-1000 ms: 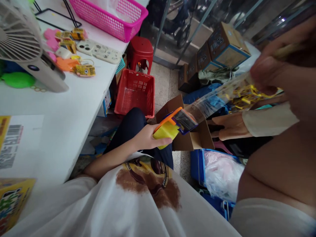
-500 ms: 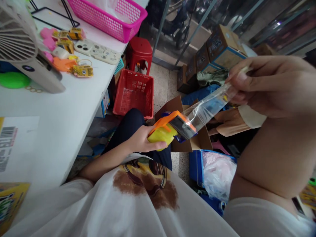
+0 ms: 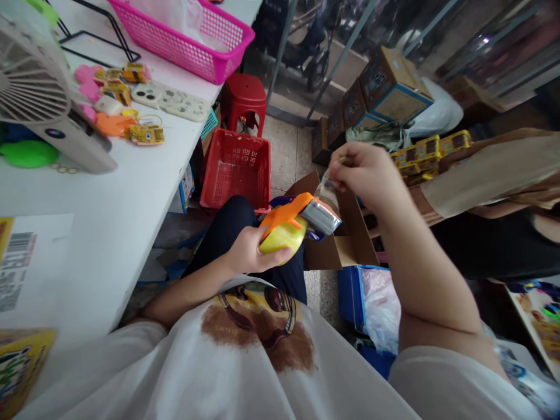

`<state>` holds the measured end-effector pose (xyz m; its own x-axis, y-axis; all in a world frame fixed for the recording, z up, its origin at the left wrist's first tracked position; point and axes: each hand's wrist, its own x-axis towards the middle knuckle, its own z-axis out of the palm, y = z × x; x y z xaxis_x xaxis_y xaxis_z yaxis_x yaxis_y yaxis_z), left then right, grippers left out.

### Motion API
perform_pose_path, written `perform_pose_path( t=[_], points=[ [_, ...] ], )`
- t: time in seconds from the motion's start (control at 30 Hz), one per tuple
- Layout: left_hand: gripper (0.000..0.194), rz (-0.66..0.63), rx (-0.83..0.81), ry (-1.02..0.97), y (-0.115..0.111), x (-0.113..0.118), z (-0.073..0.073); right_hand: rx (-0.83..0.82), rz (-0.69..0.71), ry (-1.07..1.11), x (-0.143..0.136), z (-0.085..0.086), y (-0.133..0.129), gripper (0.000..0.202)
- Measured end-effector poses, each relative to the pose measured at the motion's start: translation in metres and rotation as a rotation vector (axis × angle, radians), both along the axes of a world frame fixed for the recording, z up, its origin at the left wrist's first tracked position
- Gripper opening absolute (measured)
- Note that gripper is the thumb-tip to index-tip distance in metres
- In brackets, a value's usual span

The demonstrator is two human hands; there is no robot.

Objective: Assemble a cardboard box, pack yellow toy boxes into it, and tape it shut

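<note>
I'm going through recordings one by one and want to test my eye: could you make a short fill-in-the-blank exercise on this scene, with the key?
1. The orange-and-yellow tape dispenser is held in the person's ____ grip.
2. Next to the red basket stands a red ____.
3. The mesh basket on the white table is coloured ____.
4. Past the tape dispenser, an open cardboard ____ is in view.

Missing words: left; stool; pink; box.
</note>
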<state>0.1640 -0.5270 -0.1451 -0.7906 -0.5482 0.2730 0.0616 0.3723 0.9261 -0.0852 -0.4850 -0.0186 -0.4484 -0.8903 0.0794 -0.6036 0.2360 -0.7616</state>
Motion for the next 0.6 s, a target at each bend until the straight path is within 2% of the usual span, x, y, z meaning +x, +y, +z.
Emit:
perform_pose_path(
  t=[0.13, 0.27, 0.4, 0.5, 0.6],
  points=[
    [0.05, 0.077, -0.035, -0.022, 0.007, -0.004, -0.01, 0.084, -0.047, 0.09, 0.009, -0.047, -0.015, 0.01],
    [0.049, 0.128, 0.015, -0.051, 0.009, -0.004, -0.021, 0.121, -0.097, -0.086, 0.017, -0.083, -0.022, 0.011],
    [0.046, 0.121, 0.042, -0.042, 0.007, -0.004, -0.021, 0.122, -0.084, -0.323, 0.016, -0.093, -0.014, 0.008],
    [0.045, 0.017, 0.119, -0.033, 0.006, -0.001, -0.016, 0.076, -0.09, -0.452, 0.013, -0.091, -0.003, 0.013],
    [0.045, -0.098, 0.272, -0.034, 0.008, 0.002, -0.011, 0.08, -0.055, -0.558, 0.013, -0.093, 0.006, 0.019]
  ],
)
